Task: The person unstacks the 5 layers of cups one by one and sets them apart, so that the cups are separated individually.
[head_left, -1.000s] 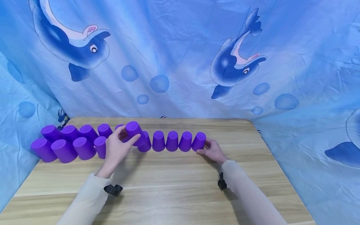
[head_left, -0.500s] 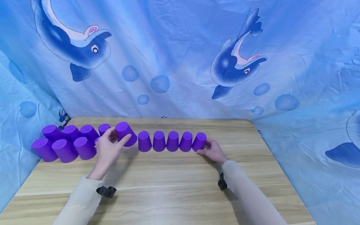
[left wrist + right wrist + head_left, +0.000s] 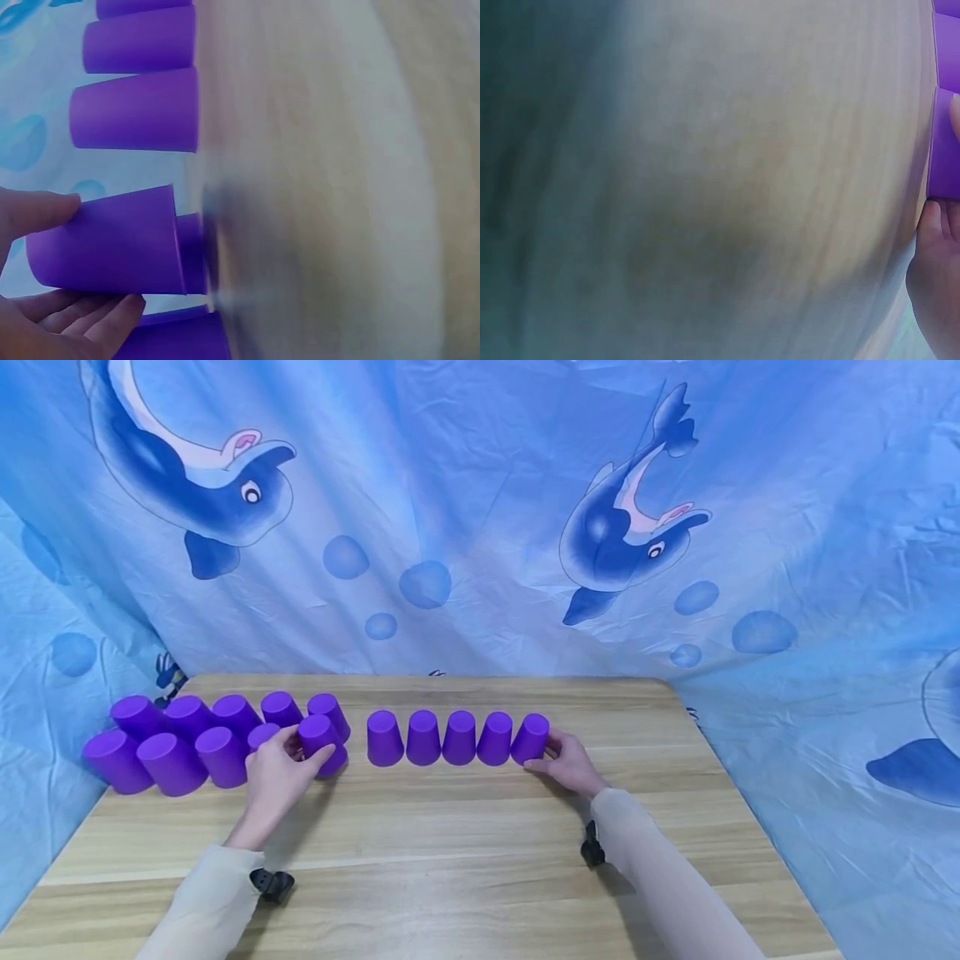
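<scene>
My left hand (image 3: pixel 279 783) pinches an upside-down purple cup (image 3: pixel 321 747) between thumb and fingers, at the right end of the front row on the left. In the left wrist view that held cup (image 3: pixel 109 244) has its rim slightly off the table, with part of another cup (image 3: pixel 193 255) showing behind it. The rightmost cup (image 3: pixel 531 739) of the middle row is gripped by my right hand (image 3: pixel 573 766); it stands upside down on the table. The right wrist view catches only the edge of this cup (image 3: pixel 943 150) and part of the hand (image 3: pixel 939 277).
Two rows of upside-down purple cups fill the table's left side: a back row (image 3: pixel 235 717) and a front row (image 3: pixel 172 767). More cups (image 3: pixel 423 739) form a single line mid-table. Behind the wooden table (image 3: pixel 450 860) hangs a blue dolphin-print curtain (image 3: pixel 480 510).
The left hand has carried its cup leftward from above the middle row, then lowered it toward the table in front of the back row. The right hand stays on its cup.
</scene>
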Motion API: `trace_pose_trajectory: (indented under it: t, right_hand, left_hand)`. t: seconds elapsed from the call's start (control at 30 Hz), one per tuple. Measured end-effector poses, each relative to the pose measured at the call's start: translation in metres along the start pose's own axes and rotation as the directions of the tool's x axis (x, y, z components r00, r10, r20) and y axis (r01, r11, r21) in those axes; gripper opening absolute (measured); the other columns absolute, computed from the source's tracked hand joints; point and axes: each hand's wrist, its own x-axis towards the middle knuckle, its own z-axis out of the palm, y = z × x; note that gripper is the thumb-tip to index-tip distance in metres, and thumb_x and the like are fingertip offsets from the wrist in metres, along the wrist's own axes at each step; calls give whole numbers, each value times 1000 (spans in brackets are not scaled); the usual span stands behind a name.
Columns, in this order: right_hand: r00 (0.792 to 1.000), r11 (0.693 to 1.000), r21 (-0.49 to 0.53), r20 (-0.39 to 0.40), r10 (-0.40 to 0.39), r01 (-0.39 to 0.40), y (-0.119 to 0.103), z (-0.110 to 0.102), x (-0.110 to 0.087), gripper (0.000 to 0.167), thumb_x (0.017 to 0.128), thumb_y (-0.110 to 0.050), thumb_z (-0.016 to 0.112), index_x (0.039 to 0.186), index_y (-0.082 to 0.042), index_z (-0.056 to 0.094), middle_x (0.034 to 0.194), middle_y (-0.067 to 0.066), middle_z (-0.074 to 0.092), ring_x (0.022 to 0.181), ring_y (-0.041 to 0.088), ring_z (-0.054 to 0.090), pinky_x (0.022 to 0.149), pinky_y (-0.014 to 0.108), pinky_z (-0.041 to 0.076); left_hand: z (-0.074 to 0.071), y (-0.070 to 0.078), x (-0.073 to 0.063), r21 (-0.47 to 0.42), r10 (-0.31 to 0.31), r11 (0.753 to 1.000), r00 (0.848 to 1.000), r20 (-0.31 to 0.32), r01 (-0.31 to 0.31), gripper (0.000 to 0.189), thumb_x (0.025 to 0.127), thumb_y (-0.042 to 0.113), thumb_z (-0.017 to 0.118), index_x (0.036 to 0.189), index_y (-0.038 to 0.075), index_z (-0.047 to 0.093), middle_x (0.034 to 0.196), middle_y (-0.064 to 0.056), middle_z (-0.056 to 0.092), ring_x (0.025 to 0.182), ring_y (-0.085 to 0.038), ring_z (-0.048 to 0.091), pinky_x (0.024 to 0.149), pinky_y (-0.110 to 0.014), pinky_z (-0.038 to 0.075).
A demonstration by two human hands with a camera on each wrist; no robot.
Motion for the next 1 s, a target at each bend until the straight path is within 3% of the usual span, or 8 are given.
trace_pose_trajectory:
  t: [0.2, 0.43, 0.57, 0.77, 0.87, 1.0]
  right_hand:
    - [999, 1000, 15, 18, -26, 26, -4, 0, -2, 53, 78, -1, 78, 126, 3, 56, 124, 20, 58, 119, 35, 51, 103, 43, 38]
    - [998, 999, 19, 51, -35, 34, -32, -1, -13, 49, 79, 4, 75, 124, 6, 55, 123, 22, 57, 120, 37, 50, 103, 44, 38]
    - [998, 999, 21, 53, -41, 39, -36, -2, -16, 48, 79, 4, 74, 123, 6, 55, 122, 22, 58, 119, 37, 51, 103, 45, 37]
    - [999, 999, 18, 43, -30, 29, -37, -1, -17, 50, 80, 4, 74, 125, 6, 54, 124, 23, 57, 120, 38, 50, 104, 46, 37]
    - [999, 1000, 5, 29, -20, 20, -37, 1, -18, 51, 79, 4, 74, 126, 7, 54, 125, 23, 56, 120, 38, 49, 104, 46, 37]
    - [1000, 1000, -5, 18, -21, 21, -33, 1, -16, 52, 79, 3, 75, 127, 6, 53, 127, 23, 55, 122, 38, 48, 104, 46, 37]
  left_hand:
    - [5, -7, -2, 60, 7, 998, 1000, 17, -8, 65, 78, 29, 79, 124, -11, 55, 108, -31, 62, 101, -48, 58, 91, -58, 41]
    - [7, -9, -3, 63, -8, 998, 1000, 13, 7, 61, 77, 23, 79, 123, -10, 56, 109, -31, 62, 101, -49, 57, 89, -58, 43]
    - [7, -8, -4, 62, 9, 998, 1000, 5, -9, 64, 76, 23, 80, 125, -10, 55, 108, -31, 62, 100, -49, 57, 88, -59, 43]
    - [4, 1, -5, 34, 97, 995, 993, -69, -95, 60, 75, 28, 82, 120, -4, 59, 103, -25, 66, 94, -44, 60, 83, -57, 42]
    - [2, 9, -2, 32, 152, 988, 980, -128, -149, 47, 74, 29, 83, 105, 0, 62, 84, -18, 67, 75, -37, 60, 74, -51, 44]
    - [1, 25, 0, 2, 213, 976, 958, -191, -217, 46, 72, 25, 84, 107, 2, 63, 81, -13, 66, 68, -32, 58, 68, -46, 45]
